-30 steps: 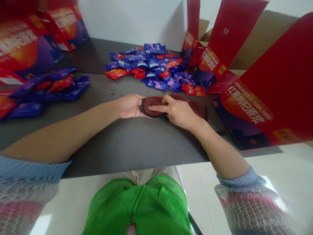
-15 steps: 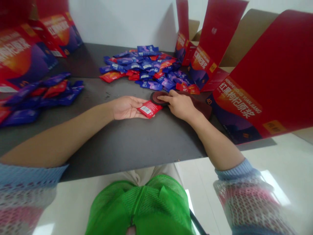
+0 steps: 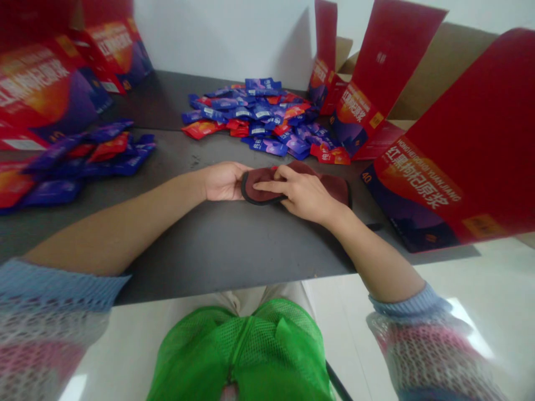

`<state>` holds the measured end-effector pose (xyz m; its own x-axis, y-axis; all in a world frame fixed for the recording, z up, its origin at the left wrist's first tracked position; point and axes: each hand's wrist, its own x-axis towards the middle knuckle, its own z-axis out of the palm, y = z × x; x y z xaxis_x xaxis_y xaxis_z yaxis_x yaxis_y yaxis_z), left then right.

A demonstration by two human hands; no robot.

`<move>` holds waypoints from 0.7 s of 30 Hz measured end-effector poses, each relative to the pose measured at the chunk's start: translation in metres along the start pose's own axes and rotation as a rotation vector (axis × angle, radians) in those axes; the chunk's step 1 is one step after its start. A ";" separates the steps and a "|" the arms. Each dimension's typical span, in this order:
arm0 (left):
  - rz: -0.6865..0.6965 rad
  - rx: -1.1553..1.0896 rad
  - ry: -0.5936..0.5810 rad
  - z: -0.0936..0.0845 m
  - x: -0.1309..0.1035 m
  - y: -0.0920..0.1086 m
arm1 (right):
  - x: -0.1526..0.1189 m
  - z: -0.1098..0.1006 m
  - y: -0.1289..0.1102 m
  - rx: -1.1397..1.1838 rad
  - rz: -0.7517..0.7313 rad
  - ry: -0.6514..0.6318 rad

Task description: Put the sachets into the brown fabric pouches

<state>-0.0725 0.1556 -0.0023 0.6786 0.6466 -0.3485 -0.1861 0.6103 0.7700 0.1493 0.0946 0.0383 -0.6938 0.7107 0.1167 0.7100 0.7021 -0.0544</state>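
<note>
My right hand (image 3: 307, 192) holds a dark brown cloth pad (image 3: 267, 186) with black edging, its index finger stretched along the top. The pad's left end lies over the fingers of my left hand (image 3: 223, 181). Only a sliver of a red packet (image 3: 274, 167) shows behind the pad, so most of it is hidden, as are my left fingertips. Beyond both hands is a heap of blue and red packets (image 3: 259, 114) on the dark table (image 3: 234, 245).
More packets (image 3: 92, 159) lie at the left in front of red boxes (image 3: 37, 89). Open red boxes stand along the right, the nearest one (image 3: 443, 184) large with its flap raised. A pale wall (image 3: 234, 33) rises behind the table.
The brown pad has moved left and toward me, now covering nearly all of the red packet and my left fingers. The whole view has shifted slightly.
</note>
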 end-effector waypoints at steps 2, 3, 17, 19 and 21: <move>0.012 0.026 -0.023 -0.003 -0.002 0.000 | 0.001 0.000 0.007 -0.028 0.047 -0.002; 0.013 0.031 -0.028 -0.004 -0.003 -0.001 | 0.001 0.000 0.011 -0.044 0.076 -0.008; 0.028 0.089 -0.022 -0.002 -0.008 -0.003 | 0.002 0.009 0.048 -0.061 0.265 0.073; 0.055 0.101 0.004 0.000 -0.009 -0.004 | 0.002 0.010 0.045 0.010 0.219 0.133; 0.077 0.113 0.027 0.003 -0.009 -0.004 | 0.001 0.010 0.039 0.076 0.149 0.173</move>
<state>-0.0760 0.1458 -0.0011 0.6456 0.7025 -0.2993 -0.1543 0.5039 0.8499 0.1752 0.1237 0.0261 -0.5463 0.7929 0.2700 0.7872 0.5961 -0.1577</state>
